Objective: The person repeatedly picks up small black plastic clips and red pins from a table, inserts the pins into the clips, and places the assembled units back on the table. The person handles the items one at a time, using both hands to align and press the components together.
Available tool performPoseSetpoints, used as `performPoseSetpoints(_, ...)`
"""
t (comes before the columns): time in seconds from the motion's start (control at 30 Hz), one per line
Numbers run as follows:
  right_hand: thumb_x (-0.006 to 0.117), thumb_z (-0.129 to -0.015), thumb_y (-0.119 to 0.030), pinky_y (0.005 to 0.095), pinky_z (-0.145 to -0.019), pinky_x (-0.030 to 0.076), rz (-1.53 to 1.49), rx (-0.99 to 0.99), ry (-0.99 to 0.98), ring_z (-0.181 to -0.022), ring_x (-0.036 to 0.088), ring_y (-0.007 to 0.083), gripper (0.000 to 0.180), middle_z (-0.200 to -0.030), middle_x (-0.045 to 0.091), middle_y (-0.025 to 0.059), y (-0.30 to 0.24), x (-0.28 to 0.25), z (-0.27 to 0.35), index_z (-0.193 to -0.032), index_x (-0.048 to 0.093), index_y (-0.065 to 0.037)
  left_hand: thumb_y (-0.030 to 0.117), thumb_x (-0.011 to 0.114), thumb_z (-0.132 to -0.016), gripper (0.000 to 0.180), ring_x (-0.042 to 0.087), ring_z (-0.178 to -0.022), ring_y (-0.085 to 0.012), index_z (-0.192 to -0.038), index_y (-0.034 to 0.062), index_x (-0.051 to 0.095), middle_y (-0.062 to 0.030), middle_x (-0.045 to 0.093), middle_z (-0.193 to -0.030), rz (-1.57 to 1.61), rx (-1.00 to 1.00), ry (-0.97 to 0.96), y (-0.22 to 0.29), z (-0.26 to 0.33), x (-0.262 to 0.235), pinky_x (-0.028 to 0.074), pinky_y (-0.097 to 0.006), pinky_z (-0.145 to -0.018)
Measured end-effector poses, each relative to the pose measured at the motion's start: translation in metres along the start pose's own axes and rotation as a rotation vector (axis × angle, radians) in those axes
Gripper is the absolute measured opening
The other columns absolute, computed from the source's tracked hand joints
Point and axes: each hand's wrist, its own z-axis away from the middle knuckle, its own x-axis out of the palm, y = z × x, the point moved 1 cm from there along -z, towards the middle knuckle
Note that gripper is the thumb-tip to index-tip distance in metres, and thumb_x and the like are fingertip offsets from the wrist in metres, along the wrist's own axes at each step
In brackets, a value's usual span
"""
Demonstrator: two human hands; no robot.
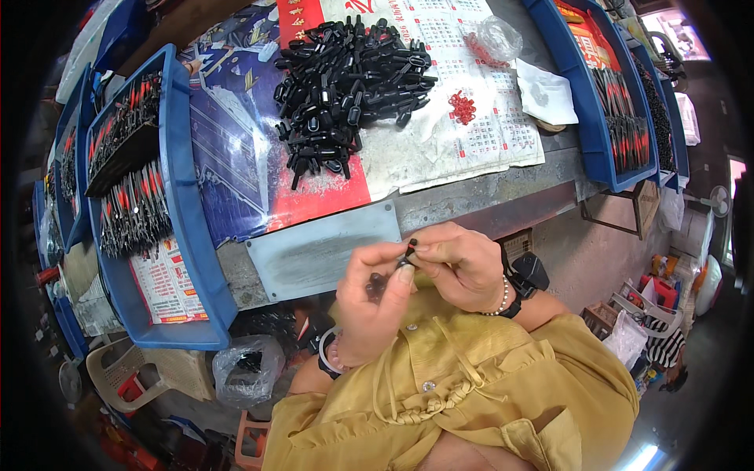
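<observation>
Just past the table's near edge, my two hands meet around a small black plastic part (410, 250) with a bit of red on it. My left hand (369, 306) pinches its lower end between thumb and finger; something dark also shows in that palm, too shaded to name. My right hand (462, 263) has its fingertips closed on the upper end. Beyond them lies a large heap of glossy black plastic parts (345, 86). To the right of the heap sits a little pile of small red rings (462, 108) on a printed paper sheet (440, 149).
A pale metal plate (326, 247) lies at the table's near edge. Blue trays of slim black-and-red items stand left (192, 259) and right (585, 102). A clear plastic bag (499, 41) and folded white paper (546, 94) rest at the far right. A beige chair (149, 377) stands lower left.
</observation>
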Motion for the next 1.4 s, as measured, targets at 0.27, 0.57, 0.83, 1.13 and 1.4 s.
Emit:
performPoseSetpoints(0.27,0.066,-0.083,0.004,0.0288,-0.070,0.053,-0.184,0.105,-0.081,-0.081,0.066,0.0216,0.015,-0.092,0.066,0.0188,0.002,-0.003,-0.004,-0.097,0.061,0.004,0.005,0.060,-0.091,0.024,0.052,-0.064,-0.0022,-0.114,-0.0006,0.052,-0.0030,0.063,-0.080,0.129,-0.032,0.019,0.004,0.001,-0.002,0.041,-0.017,-0.057)
performPoseSetpoints(0.57,0.067,-0.079,0.005,0.0286,-0.067,0.051,-0.089,0.082,-0.063,-0.077,0.065,0.0209,0.012,-0.090,0.066,0.0174,-0.007,-0.001,-0.007,-0.092,0.065,0.004,0.008,0.060,-0.092,0.027,0.050,-0.060,-0.0015,-0.115,-0.0004,0.050,-0.0032,0.063,-0.078,0.135,-0.014,0.028,0.002,0.002,-0.006,0.040,-0.016,-0.054)
performPoseSetpoints(0.83,0.064,-0.078,0.003,0.0309,-0.065,0.052,-0.133,0.090,-0.141,-0.074,0.065,0.0249,0.012,-0.086,0.066,0.0143,-0.008,0.003,-0.007,-0.090,0.065,0.004,0.006,0.060,-0.091,0.021,0.051,-0.058,-0.0029,-0.108,0.0012,0.048,-0.0038,0.063,-0.076,0.155,-0.026,0.043,-0.001,0.003,-0.009,0.040,-0.017,-0.052)
performPoseSetpoints(1.13,0.065,-0.084,-0.011,0.0342,-0.063,0.051,0.205,0.170,-0.194,-0.072,0.064,0.0280,0.013,-0.083,0.064,0.0123,0.020,0.010,-0.058,-0.089,0.063,0.001,0.018,0.048,-0.095,0.038,0.045,-0.049,-0.0068,-0.127,-0.0016,0.045,-0.0071,0.062,-0.071,0.629,-0.274,-0.050,-0.002,-0.008,-0.026,0.035,-0.019,-0.046)
performPoseSetpoints(1.4,0.066,-0.078,-0.015,0.0418,-0.055,0.049,0.822,0.081,-0.290,-0.066,0.061,0.0327,0.019,-0.079,0.057,0.0127,0.048,0.057,-0.084,-0.084,0.052,-0.005,0.021,0.048,-0.098,0.026,0.052,-0.061,-0.0126,-0.115,0.0022,0.049,-0.0149,0.060,-0.100,0.840,-0.234,-0.088,-0.009,-0.006,-0.041,0.041,-0.023,-0.050)
